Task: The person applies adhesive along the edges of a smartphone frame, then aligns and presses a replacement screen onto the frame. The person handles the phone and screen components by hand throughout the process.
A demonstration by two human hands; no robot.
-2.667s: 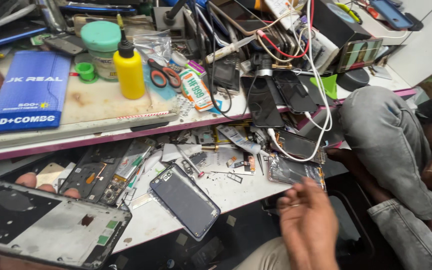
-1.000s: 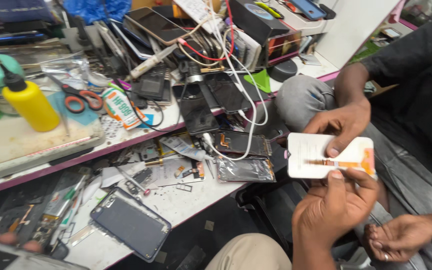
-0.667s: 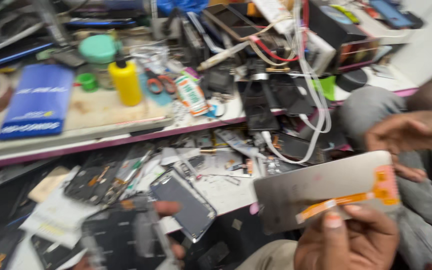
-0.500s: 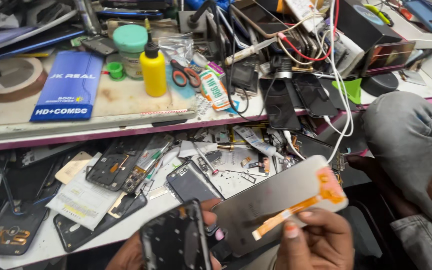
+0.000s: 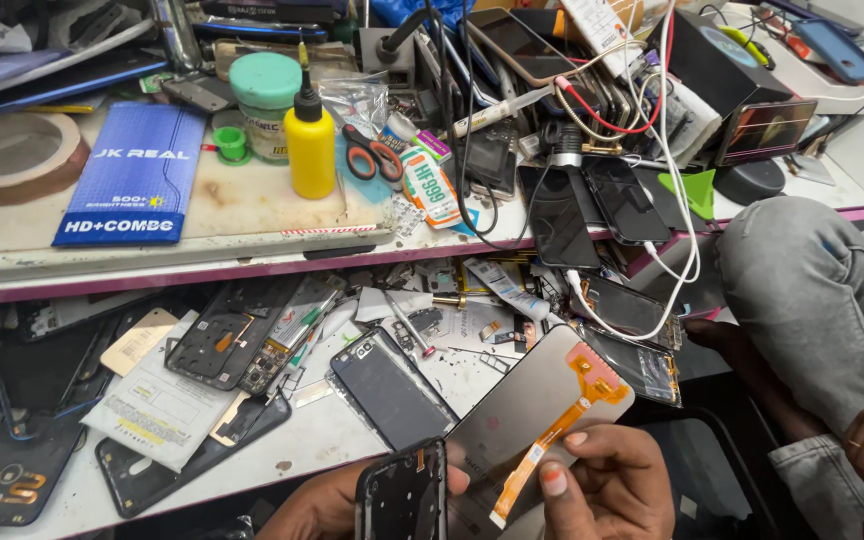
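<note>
Pinching a replacement phone screen [image 5: 527, 415] by its lower edge, right hand [image 5: 607, 490] thumb near the orange flex cable [image 5: 552, 435]; gripping a bare black phone frame [image 5: 402, 495] upright, left hand [image 5: 327, 505] closed around it, just left of the screen. Held both low before the cluttered tabletop [image 5: 312, 440], near the dark phone [image 5: 392, 388]. Risked, by judgement, creasing that thin cable under thumb pressure, or chipping the panel against the frame.

Bottle [image 5: 309, 140] on upper shelf [image 5: 152, 262], scissors [image 5: 372, 157] right of it, box [image 5: 134, 175] left, phone [image 5: 390, 388] on desk [image 5: 282, 450] below, screen [image 5: 532, 420] right of phone.
</note>
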